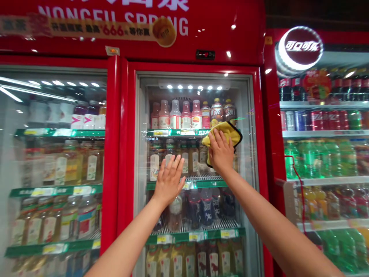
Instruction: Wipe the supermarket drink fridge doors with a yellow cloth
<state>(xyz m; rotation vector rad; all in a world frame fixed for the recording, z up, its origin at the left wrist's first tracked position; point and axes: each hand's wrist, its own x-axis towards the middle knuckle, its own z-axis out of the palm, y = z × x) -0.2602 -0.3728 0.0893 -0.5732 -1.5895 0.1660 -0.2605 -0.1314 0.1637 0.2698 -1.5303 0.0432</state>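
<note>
A red-framed fridge with a glass door fills the middle of the view. My right hand presses a yellow cloth with a black edge against the glass, just below the top shelf's right end. Part of the cloth is hidden beneath the palm and fingers. To the left and slightly lower, my left hand lies on the same glass with its fingers stretched out, holding nothing. Rows of bottles show behind the door.
Another glass fridge door with drinks is at the left. At the right stands an upright cooler with bottles and cans, and a red cord hangs at its left side.
</note>
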